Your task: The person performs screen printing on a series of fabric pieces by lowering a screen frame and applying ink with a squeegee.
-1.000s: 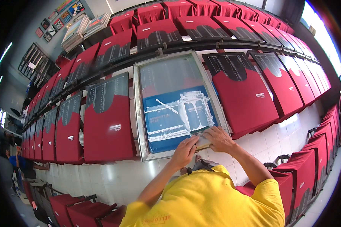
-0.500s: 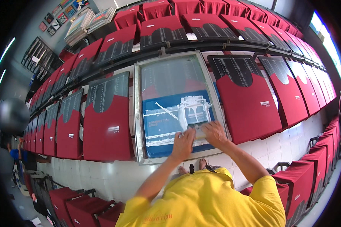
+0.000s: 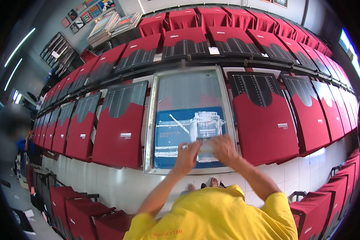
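Observation:
A screen-printing frame [image 3: 150, 120] with a pale metal rim lies in front of me, over a red shirt on a board. Its mesh is see-through at the far end and carries a blue stencil [image 3: 168, 150] at the near end. White ink [image 3: 208, 115] is smeared on the stencil around a small patch of design. My left hand [image 3: 187, 158] and my right hand [image 3: 224, 149] are closed on the two ends of a squeegee [image 3: 206, 146], pressed to the mesh just below that patch. Fingers and motion blur hide part of the squeegee.
Red shirts on dark boards stand close on both sides, one at the left [image 3: 116, 140] and one at the right [image 3: 264, 128]. A dark rail [image 3: 140, 70] runs behind the frame. More draped red shirts [image 3: 78, 212] are behind me. My bare foot [image 3: 214, 182] shows on tiles.
My view has shifted, so the scene sits lower and further right. Both hands stay on the squeegee. The ink above it is thinner, and the design patch shows more plainly.

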